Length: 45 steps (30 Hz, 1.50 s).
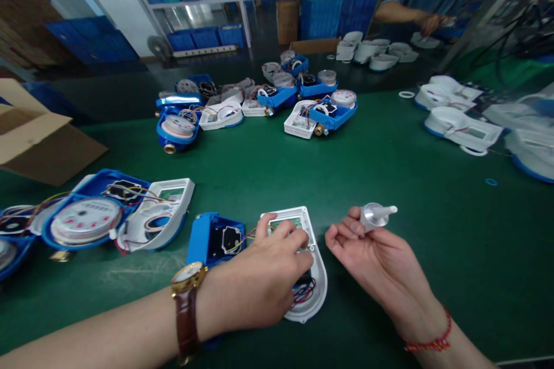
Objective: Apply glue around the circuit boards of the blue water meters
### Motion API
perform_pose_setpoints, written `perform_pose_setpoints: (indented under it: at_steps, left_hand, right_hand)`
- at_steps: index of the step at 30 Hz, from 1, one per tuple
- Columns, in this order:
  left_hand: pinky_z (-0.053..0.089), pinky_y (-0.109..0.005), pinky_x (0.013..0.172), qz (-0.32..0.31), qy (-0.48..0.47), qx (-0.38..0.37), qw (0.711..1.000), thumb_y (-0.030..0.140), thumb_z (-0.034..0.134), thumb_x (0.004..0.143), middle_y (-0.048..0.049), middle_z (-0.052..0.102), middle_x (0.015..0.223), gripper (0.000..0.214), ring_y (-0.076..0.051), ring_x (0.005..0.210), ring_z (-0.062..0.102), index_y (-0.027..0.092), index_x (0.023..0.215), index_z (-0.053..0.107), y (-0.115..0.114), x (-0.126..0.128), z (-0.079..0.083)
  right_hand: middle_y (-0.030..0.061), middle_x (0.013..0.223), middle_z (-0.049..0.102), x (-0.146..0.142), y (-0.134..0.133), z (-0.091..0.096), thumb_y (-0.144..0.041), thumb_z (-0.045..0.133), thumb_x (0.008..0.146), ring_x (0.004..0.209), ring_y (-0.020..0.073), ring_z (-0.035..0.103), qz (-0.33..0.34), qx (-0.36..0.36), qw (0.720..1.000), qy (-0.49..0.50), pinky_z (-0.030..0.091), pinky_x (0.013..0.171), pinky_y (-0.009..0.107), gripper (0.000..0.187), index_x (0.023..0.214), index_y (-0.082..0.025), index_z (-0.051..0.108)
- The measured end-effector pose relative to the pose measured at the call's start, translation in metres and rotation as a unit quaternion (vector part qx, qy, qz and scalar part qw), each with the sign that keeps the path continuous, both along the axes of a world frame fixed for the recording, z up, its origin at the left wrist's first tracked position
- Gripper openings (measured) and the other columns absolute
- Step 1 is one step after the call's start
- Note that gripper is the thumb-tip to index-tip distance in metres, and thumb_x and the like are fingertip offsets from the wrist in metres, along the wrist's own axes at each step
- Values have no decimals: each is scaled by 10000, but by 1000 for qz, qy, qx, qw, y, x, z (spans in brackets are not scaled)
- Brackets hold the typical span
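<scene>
My left hand (264, 277) rests on a white meter cover (312, 294) lying open on the green mat, its fingers curled over the circuit board and wires inside. A blue meter housing (214, 238) joined by thin wires lies just left of the cover. My right hand (372, 253) hovers to the right of the cover, palm up, pinching a small white nozzle-shaped bottle (375, 214) between thumb and fingers. A watch with a brown strap sits on my left wrist, a red cord on my right.
An opened blue and white water meter (116, 213) lies at the left. Several more meters (277, 98) sit mid-table, white covers (459, 127) at the right. A cardboard box (38, 138) stands at far left. Another person's arm (411, 11) works at the back right.
</scene>
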<state>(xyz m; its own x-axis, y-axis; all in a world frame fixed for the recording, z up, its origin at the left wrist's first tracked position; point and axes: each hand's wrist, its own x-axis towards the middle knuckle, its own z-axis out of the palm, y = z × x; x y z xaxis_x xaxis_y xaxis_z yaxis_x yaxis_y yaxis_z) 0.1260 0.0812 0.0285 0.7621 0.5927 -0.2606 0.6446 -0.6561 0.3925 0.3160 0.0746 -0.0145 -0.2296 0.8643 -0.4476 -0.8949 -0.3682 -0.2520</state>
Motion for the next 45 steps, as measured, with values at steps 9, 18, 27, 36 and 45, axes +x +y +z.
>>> perform_pose_setpoints:
  at_steps: [9,18,27,36,45]
  left_hand:
    - [52,-714,1025,58,14,44,997,361,418,922,-12,465,1342,353,-319,1306,291,233,702,662,6,-19,4]
    - [345,-399,1033,128,-55,-80,987,365,376,951,-7,512,1246,348,-176,1173,436,218,757,624,6,-27,8]
    - [105,-742,1007,79,112,42,990,161,611,744,-47,355,1462,156,-400,1352,224,245,865,664,-8,-32,2]
    - [475,-339,957,79,70,-53,993,13,423,778,-110,437,1396,255,-223,1172,533,152,773,637,6,-54,-7]
    - [392,-560,976,83,77,9,994,174,465,857,-115,502,1321,187,-315,1216,453,167,842,652,-6,-44,5]
  right_hand:
    - [-25,705,617,-6,-13,-4,-104,664,734,633,107,525,94,-11,995,21,426,934,596,91,712,-166,601]
    - [-26,709,633,-4,-11,-1,-99,683,743,651,117,544,109,-6,994,14,400,931,644,108,699,-155,601]
    - [-20,702,618,-7,-9,0,-121,716,727,673,111,563,125,29,992,-12,468,906,569,106,714,-143,613]
    - [-25,661,603,-9,-6,-4,-165,751,719,525,42,504,123,59,983,-121,555,695,237,120,752,-147,638]
    - [-37,609,563,-32,-10,18,-145,697,749,586,82,526,202,52,978,-25,439,964,510,85,742,-146,612]
